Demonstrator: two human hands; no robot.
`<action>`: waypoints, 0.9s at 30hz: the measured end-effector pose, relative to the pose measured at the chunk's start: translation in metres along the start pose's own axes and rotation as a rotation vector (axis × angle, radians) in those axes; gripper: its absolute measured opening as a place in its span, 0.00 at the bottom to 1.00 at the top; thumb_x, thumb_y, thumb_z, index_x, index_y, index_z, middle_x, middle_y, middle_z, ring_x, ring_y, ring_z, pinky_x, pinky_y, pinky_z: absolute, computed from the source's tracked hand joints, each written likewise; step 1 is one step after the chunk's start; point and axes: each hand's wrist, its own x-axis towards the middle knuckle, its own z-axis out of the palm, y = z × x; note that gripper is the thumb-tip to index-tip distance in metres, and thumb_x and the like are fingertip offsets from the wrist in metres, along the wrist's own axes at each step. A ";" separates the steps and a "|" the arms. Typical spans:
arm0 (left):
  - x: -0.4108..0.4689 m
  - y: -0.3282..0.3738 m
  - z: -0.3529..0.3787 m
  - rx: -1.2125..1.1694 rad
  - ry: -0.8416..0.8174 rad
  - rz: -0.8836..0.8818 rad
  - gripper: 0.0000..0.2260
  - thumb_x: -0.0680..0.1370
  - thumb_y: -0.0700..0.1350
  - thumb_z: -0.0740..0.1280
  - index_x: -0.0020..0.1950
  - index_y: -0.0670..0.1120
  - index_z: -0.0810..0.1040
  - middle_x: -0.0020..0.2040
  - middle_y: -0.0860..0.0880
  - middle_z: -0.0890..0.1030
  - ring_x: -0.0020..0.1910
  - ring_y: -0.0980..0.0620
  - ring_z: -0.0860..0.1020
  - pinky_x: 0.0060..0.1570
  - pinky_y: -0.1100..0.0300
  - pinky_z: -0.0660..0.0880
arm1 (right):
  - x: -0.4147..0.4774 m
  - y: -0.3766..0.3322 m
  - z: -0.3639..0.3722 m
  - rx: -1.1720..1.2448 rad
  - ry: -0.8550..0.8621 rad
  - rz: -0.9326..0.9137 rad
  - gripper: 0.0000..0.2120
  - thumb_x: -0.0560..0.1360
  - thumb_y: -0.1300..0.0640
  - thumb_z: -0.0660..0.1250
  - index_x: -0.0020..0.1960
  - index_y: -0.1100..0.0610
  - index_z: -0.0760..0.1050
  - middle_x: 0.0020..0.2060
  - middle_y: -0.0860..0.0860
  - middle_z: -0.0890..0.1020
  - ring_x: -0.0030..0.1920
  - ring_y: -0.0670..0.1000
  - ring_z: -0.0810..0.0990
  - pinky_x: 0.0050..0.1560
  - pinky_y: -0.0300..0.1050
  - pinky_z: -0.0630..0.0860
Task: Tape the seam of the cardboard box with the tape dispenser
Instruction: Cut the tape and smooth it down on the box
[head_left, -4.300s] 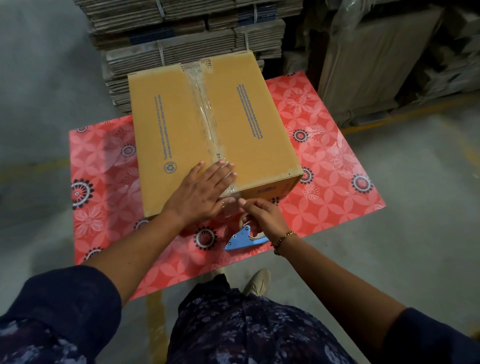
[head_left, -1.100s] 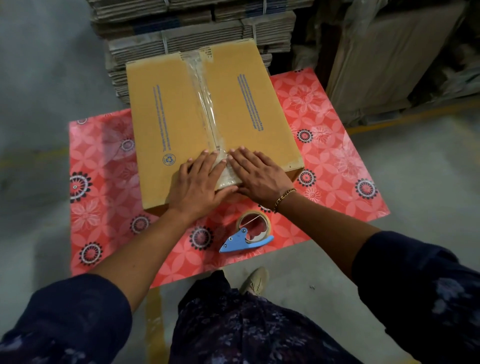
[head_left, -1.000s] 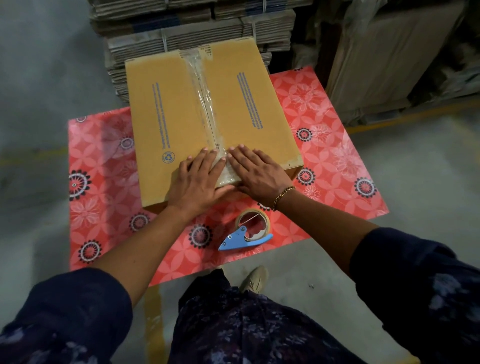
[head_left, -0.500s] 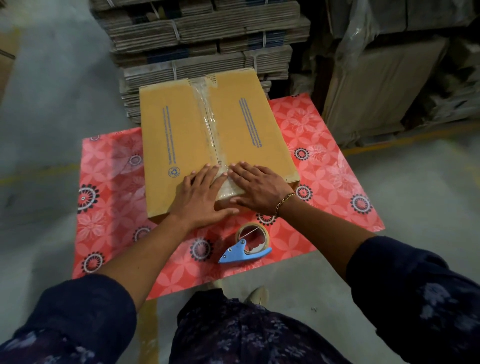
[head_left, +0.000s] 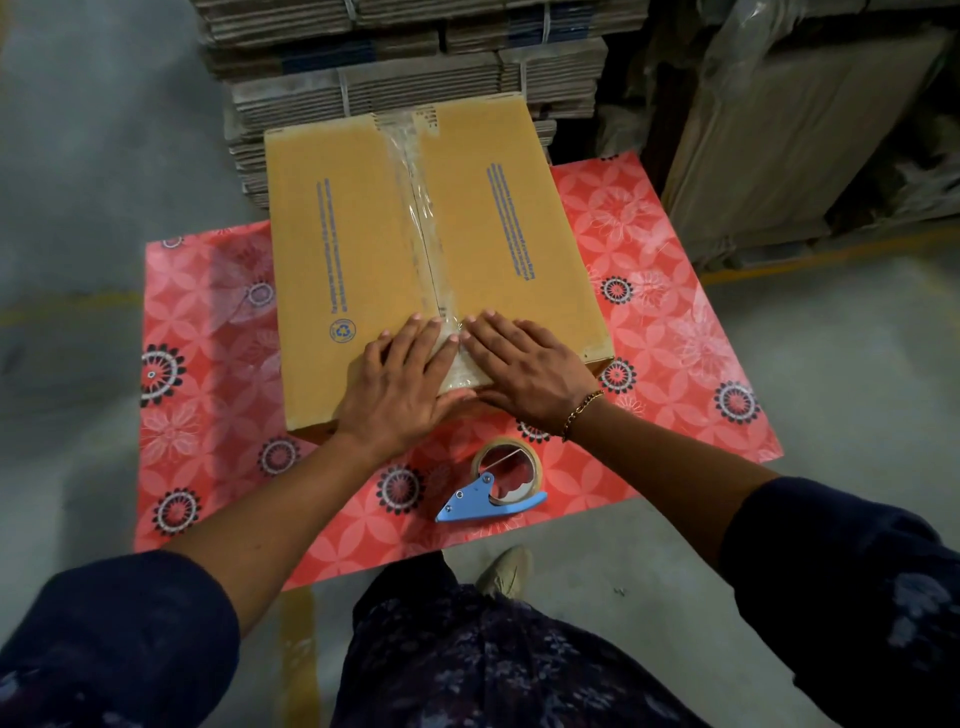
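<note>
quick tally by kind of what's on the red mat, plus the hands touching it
box: 1
tape dispenser: 1
hands flat on the box: 2, left hand and right hand
total: 4

Both forearms reach forward toward twelve o'clock, bare below dark sleeves pushed up near the elbows. The left hand (head_left: 402, 387) lies flat, palm down, fingers together and angled toward one o'clock. The right hand (head_left: 524, 366) lies flat just beside it, fingers angled toward eleven o'clock, a bracelet (head_left: 582, 410) at its wrist.
</note>
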 end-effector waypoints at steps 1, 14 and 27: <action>0.000 -0.001 0.001 0.016 0.004 0.013 0.31 0.83 0.66 0.55 0.75 0.44 0.71 0.75 0.39 0.72 0.75 0.39 0.70 0.64 0.41 0.71 | 0.000 0.002 0.001 -0.011 -0.003 -0.010 0.34 0.82 0.36 0.51 0.80 0.56 0.58 0.80 0.54 0.61 0.80 0.55 0.59 0.76 0.53 0.60; 0.004 -0.005 -0.009 0.036 -0.259 0.026 0.44 0.68 0.59 0.75 0.78 0.45 0.62 0.80 0.40 0.64 0.78 0.38 0.63 0.66 0.38 0.68 | 0.002 0.002 -0.001 -0.049 -0.026 -0.029 0.38 0.77 0.41 0.65 0.80 0.57 0.58 0.80 0.56 0.61 0.79 0.58 0.60 0.75 0.56 0.60; 0.004 0.011 -0.013 -0.122 -0.130 -0.177 0.35 0.78 0.72 0.53 0.74 0.49 0.72 0.76 0.45 0.72 0.77 0.44 0.67 0.69 0.42 0.68 | 0.001 -0.005 -0.006 0.005 -0.044 0.049 0.36 0.77 0.36 0.58 0.78 0.55 0.62 0.79 0.53 0.65 0.78 0.56 0.63 0.74 0.56 0.63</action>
